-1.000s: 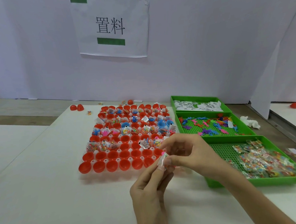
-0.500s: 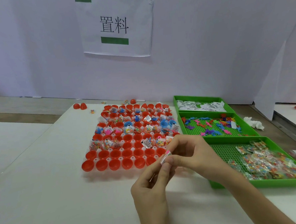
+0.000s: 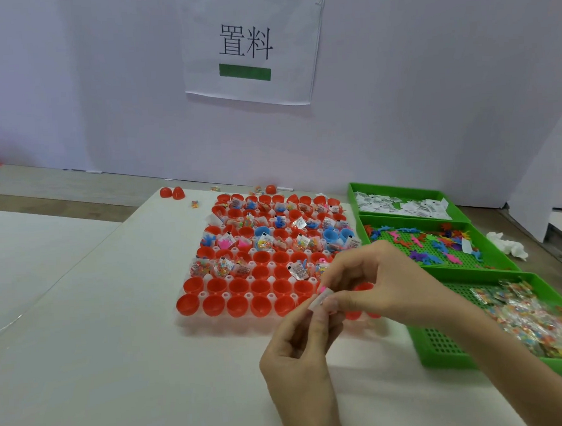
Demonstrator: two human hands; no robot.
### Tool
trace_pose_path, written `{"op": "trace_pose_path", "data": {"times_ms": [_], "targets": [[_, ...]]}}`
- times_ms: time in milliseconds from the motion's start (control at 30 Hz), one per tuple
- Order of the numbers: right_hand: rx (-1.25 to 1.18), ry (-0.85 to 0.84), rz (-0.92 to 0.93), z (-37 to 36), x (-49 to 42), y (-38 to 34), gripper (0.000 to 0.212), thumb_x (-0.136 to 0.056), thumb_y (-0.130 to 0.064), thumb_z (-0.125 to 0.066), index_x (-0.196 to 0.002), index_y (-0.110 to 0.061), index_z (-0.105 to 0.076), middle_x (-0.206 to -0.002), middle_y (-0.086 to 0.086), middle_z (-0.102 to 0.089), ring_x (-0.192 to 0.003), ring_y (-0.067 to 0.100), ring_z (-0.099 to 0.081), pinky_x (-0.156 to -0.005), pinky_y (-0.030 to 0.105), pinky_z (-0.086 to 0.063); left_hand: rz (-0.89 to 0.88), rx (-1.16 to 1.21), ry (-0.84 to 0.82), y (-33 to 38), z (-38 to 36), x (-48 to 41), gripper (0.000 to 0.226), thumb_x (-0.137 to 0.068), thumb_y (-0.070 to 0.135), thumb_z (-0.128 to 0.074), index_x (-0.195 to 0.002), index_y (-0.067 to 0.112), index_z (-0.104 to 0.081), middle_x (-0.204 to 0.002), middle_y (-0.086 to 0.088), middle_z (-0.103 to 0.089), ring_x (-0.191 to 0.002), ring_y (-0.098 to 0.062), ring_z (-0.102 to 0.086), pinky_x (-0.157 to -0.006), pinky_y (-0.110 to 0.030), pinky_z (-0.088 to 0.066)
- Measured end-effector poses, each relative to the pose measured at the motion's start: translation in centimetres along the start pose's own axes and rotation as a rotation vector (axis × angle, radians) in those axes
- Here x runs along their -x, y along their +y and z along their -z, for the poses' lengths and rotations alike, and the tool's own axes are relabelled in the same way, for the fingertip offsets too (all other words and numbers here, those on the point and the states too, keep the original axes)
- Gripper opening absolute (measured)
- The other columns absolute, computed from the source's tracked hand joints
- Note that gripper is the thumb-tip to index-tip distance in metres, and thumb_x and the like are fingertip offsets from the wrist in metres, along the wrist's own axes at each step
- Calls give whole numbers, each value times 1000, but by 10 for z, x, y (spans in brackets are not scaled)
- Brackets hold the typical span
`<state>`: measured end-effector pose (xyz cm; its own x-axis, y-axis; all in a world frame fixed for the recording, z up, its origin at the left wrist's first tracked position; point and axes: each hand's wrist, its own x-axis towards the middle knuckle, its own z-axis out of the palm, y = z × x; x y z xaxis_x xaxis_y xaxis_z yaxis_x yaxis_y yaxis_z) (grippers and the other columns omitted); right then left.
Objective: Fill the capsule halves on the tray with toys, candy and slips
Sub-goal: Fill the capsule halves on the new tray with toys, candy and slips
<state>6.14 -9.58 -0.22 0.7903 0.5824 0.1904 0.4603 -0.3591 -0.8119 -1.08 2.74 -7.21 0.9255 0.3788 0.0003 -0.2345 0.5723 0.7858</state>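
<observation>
1. The left hand (image 3: 300, 356) and the right hand (image 3: 379, 285) meet fingertip to fingertip. Each grip is closed to a thumb-and-finger pinch on the same small whitish piece (image 3: 318, 301), which has a bright pink bit at its upper end. Whether it is a slip or a wrapper I cannot tell.
2. The pinched piece is held above the near right corner of the clear plastic tray (image 3: 214, 323), not in any cup.
3. The tray holds rows of red plastic capsule halves (image 3: 214, 304). The two nearest rows are bare inside, while the farther rows hold slips, small toys and candy packets.
4. Just right of the tray are three green perforated plastic bins in a line: the far bin (image 3: 400, 190) holds white paper slips, the middle bin (image 3: 403, 238) colourful small toys, and the near bin (image 3: 446, 347) clear-wrapped candy.
5. All of this sits on the white desk (image 3: 101, 355). A crumpled white tissue (image 3: 508, 246) lies beyond the bins.
</observation>
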Motion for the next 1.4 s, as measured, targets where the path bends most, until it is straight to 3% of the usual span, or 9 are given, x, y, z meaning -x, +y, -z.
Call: {"op": "trace_pose_path", "data": {"times_ms": [167,333,467,867,1400], "targets": [[78,-38,35,-4,-29,-13,10,-81,-13,-82,-87,-17,-75,-82,-2,-75,-77,14,-73,-73,25,-57,44,59,124,2,2,-3,20,-84,6,-64,-100,10,-76,-88,-13,-76,-79,-26,-75,-65,-25,-59],[250,159,-8,-14,-73,-8,9,-80,-24,-83,-84,-23,-76,-76,-9,-73,-68,1,-68,-66,15,-54,77,85,165,2,3,-3,21,-94,0,-54,-105,13,-68,-85,-17,-75,-75,-31,-74,-62,-25,-59],[378,152,-59,-35,-100,7,10,-82,-22,-82,-90,-17,-78,-81,-9,-72,-68,-4,-64,-62,9,-49,86,116,160,1,4,-5,21,-95,-2,-51,-103,9,-67,-79,-20,-73,-71,-35,-73,-60,-26,-59],[567,126,-147,-56,-115,18,6,-85,-18,-75,-90,-19,-80,-77,-14,-65,-72,0,-64,-81,27,-60,106,224,165,-1,5,-7,24,-96,-3,-49,-110,14,-58,-79,-22,-72,-67,-38,-72,-58,-29,-59],[483,129,-219,-55,-117,23,10,-82,-23,-81,-87,-14,-79,-82,-2,-74,-75,8,-69,-79,28,-60,118,188,178,-1,6,-7,17,-95,-4,-49,-100,10,-58,-73,-20,-70,-62,-36,-71,-55,-29,-58]]}}
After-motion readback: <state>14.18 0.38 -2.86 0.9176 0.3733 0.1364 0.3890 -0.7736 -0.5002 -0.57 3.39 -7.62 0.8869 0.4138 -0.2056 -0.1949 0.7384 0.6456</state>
